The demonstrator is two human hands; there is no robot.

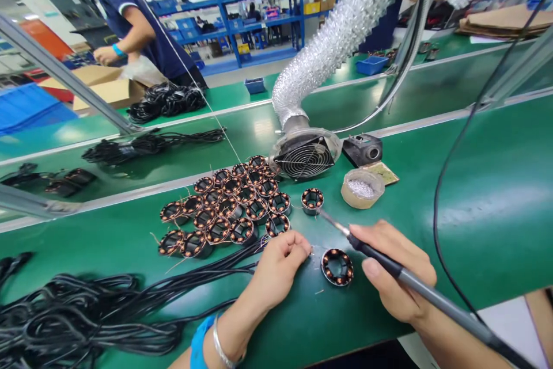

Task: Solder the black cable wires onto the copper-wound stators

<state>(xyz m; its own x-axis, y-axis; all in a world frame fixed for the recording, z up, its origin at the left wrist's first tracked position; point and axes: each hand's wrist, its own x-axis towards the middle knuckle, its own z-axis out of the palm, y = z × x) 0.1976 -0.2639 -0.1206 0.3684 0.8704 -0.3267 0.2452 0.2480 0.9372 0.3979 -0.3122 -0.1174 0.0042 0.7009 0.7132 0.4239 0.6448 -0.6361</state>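
Observation:
My right hand (395, 271) grips a soldering iron (400, 271) like a pen. Its tip points up and left, close to a single motor stator (311, 201) with copper windings; whether they touch I cannot tell. Below the tip, a second stator (337, 267) lies face up between my hands. My left hand (283, 265) is closed in a pinch beside it, on what looks like a thin wire, mostly hidden by the fingertips. Several more stators (228, 208) stand grouped to the left, some with loose wire ends sticking out.
Behind the stators sits a fume extractor fan (306, 157) on a silver duct (319, 41). A round tub (363, 189) of shiny bits and a soldering iron stand (363, 149) are to its right. Black cables (86, 314) cover the left front. Across the bench, a person (138, 29) handles a box.

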